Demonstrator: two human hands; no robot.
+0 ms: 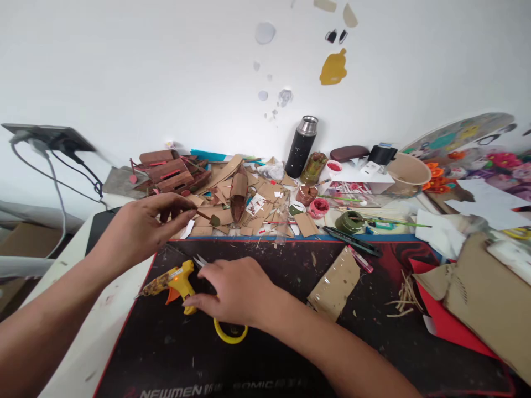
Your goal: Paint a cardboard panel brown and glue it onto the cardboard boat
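Observation:
My left hand (145,224), raised over the mat's far left edge, pinches a thin brown stick with a small flat olive-brown piece (214,220) at its end, like a tiny paddle. My right hand (236,293) hovers above the black mat with thumb and fingers apart, holding nothing that I can see. Its thumb tip is at the handle of a yellow hot glue gun (180,281), whose stained nozzle points left. Beneath this hand lie scissors (230,335); their yellow handle loop and blade tips show, while the middle is hidden.
Cardboard scraps (265,199), a small brown boat-like model (239,193) and reddish-brown model pieces (170,171) crowd the back. Paint jars (348,221) and a black thermos (302,146) stand right of them. A cardboard piece (335,283), twigs (405,297) and red paper (452,326) lie rightward.

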